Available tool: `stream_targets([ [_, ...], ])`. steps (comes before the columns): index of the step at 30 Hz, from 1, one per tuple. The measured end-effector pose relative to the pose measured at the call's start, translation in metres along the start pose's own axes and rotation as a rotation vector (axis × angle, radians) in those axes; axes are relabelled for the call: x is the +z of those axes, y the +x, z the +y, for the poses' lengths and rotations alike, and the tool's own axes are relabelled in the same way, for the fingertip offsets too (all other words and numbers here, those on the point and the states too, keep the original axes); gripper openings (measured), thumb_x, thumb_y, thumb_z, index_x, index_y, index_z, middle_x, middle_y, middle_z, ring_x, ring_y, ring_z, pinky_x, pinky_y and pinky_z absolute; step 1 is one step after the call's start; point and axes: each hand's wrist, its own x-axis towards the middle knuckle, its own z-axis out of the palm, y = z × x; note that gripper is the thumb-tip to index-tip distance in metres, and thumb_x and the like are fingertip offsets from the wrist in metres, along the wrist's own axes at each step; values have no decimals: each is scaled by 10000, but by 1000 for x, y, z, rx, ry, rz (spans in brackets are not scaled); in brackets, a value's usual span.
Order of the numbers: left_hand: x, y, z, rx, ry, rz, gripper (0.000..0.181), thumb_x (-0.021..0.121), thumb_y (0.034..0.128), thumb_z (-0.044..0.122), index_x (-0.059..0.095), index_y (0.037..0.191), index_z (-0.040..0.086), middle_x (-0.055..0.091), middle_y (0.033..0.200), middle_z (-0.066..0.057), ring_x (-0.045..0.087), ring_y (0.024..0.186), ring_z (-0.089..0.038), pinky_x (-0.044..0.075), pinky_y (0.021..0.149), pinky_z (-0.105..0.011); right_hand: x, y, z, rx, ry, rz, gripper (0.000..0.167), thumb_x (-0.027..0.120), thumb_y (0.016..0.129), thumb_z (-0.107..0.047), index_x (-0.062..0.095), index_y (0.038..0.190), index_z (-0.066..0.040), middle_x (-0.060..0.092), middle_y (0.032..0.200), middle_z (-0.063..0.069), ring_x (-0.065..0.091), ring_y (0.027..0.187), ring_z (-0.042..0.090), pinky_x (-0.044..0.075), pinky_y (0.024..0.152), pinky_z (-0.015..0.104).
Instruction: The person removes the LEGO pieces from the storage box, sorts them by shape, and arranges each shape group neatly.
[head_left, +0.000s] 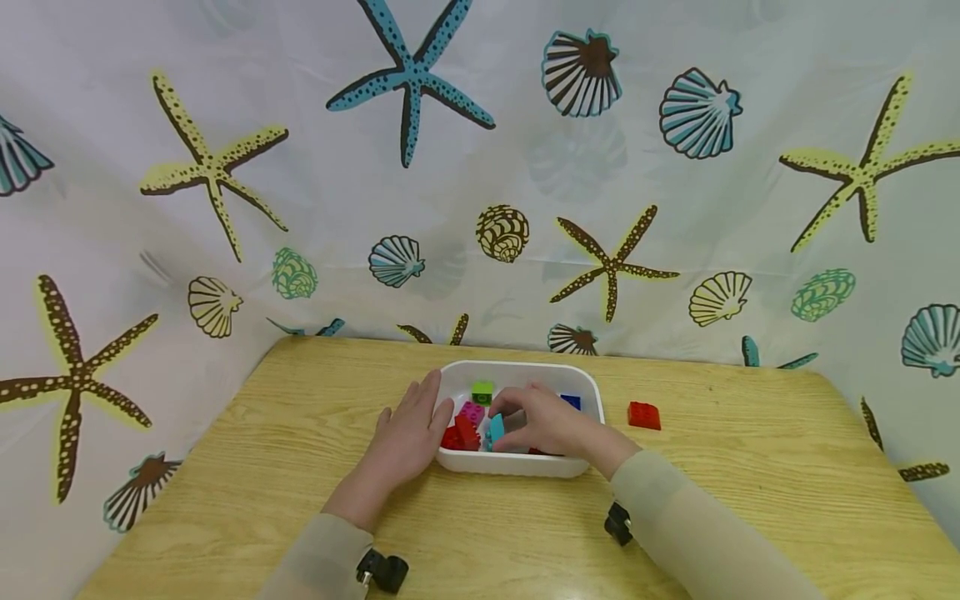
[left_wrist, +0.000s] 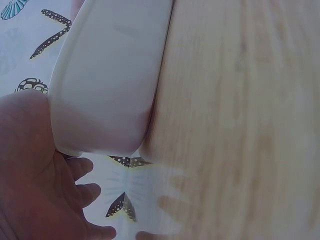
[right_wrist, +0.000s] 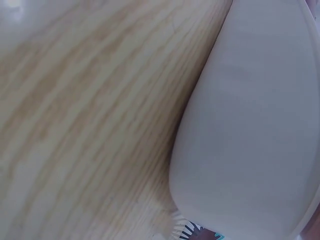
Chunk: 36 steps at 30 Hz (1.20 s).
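Observation:
A white plastic bin (head_left: 510,463) stands on the wooden table with several toy building bricks inside. Over it, my right hand (head_left: 543,418) pinches a light blue brick (head_left: 496,428) between thumb and fingers. My left hand (head_left: 408,433) rests against the bin's left end, its fingers extended; the left wrist view shows the palm beside the bin wall (left_wrist: 107,85). Inside the bin lie red bricks (head_left: 461,435), a pink brick (head_left: 472,412), a green brick (head_left: 482,392) and a dark blue brick (head_left: 572,402). In the right wrist view the bin wall (right_wrist: 245,120) hides most of the right hand.
A red brick (head_left: 644,415) lies on the table (head_left: 750,467) to the right of the bin. Behind the table and at both sides hangs a white curtain (head_left: 480,183) printed with starfish and shells. Small black devices (head_left: 384,572) sit at both wrists.

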Motion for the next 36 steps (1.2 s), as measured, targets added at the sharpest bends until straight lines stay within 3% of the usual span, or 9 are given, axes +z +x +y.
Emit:
stream_targets([
  [5,0,0,0,0,-5,1,722,351,1199,440,151,1770,45,228,1816,-166,118,1686,-421,67,1279,-778,-1,1,1,-5,60,25,315,914,938,-169,731,1192,-134,755,1206,-21,695,1189,222,540,1124,480],
  [18,3,4,-1,-2,-2,-4,730,344,1198,456,150,1770,45,222,1817,-162,110,1689,-412,67,1282,-774,-4,-2,-1,30,103,104,383,882,963,-129,743,1317,-81,744,1186,-15,695,1138,249,592,1025,435],
  [26,2,4,0,-8,-3,-2,731,352,1197,451,146,1770,47,223,1816,-164,107,1689,-415,60,1283,-772,-9,-6,-3,15,26,153,458,891,960,-164,757,1390,-84,715,1259,24,655,1136,286,583,1056,483],
  [33,1,3,0,-8,-8,6,729,360,1195,446,148,1773,54,231,1815,-165,116,1686,-421,61,1285,-768,-17,-15,-2,-29,-21,186,412,867,985,-184,771,1369,-70,673,1268,49,622,1114,256,585,991,420],
  [36,1,3,0,-8,-14,3,734,352,1196,461,147,1773,57,225,1817,-159,113,1688,-415,60,1289,-761,-20,-20,-2,-55,-33,206,398,858,990,-166,767,1363,-61,696,1267,49,644,1117,265,597,996,463],
])
